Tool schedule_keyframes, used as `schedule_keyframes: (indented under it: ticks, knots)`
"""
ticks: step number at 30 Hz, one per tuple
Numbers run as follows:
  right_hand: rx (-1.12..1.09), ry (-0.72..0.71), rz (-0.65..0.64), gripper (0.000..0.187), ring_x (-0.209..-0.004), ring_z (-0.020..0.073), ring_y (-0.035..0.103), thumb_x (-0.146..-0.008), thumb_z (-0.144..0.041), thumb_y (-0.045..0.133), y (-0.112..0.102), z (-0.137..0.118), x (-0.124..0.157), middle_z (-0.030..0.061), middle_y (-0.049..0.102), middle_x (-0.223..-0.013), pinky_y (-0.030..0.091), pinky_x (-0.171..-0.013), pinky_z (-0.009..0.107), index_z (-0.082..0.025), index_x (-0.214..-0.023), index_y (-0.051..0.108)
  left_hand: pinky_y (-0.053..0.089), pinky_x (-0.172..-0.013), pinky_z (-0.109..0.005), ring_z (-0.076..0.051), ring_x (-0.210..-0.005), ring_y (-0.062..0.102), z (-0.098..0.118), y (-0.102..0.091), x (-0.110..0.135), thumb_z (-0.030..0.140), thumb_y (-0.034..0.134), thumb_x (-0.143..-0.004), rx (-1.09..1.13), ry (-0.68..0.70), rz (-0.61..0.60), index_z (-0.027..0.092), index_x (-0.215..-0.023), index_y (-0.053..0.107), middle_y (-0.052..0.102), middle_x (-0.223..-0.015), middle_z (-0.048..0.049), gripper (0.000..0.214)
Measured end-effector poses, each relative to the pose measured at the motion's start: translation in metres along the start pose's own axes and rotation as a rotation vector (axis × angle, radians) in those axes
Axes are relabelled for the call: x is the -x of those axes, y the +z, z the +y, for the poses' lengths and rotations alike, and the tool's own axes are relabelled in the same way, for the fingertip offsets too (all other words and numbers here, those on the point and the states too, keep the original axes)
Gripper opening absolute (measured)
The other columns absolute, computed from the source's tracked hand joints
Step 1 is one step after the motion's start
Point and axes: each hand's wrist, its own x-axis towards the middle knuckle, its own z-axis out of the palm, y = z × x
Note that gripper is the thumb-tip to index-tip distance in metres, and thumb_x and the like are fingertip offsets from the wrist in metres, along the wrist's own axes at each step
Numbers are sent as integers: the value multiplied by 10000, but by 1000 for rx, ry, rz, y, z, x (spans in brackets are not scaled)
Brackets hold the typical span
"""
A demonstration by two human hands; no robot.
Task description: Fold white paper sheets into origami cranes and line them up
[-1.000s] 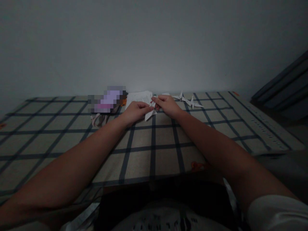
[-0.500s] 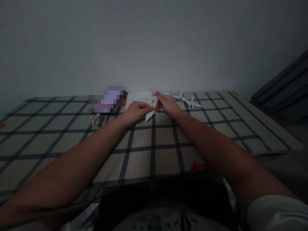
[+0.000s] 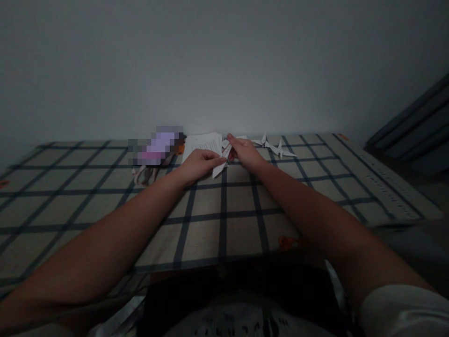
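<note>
A piece of white folded paper (image 3: 219, 170) is held between my two hands above the far part of the table, one pointed end hanging down toward me. My left hand (image 3: 200, 164) pinches it from the left with thumb and fingers. From the right, my right hand (image 3: 245, 153) grips its upper part, the thumb side raised. The fingers hide much of the folds. Just right of my right hand lie white folded paper cranes (image 3: 280, 150) with pointed wings.
Printed sheets of paper (image 3: 203, 140) lie behind my left hand. Further left is a blurred-out purple item (image 3: 161, 142) with a pale cord (image 3: 141, 175). A checked cloth (image 3: 206, 234) covers the table, and a wall (image 3: 224, 65) stands behind it.
My left fingers have shifted slightly along the folded paper, and its lower point has turned a little. My right hand stays almost in place.
</note>
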Motion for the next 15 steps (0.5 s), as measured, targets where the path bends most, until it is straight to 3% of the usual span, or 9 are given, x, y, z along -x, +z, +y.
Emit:
schedule_keyframes:
  ticks: [8,15]
  knots:
    - [-97,-9,-17,620,-531,101,527,-873,-752,458,-1,5,-2,6,569,-571,450,-550,228,-184,-650,569,259,-474,-230,-79,-484,401,-7,-1,-4,518,737,-730,-5,35,8,130,-725,722,562,-548,5,388]
    - [84,-36,45,573,-523,87,493,-870,-682,545,-4,-2,1,-14,539,-539,400,-532,216,-178,-598,539,194,-442,-232,-68,-428,343,-3,1,-1,531,718,-748,-37,18,-2,136,-720,725,486,-464,26,396]
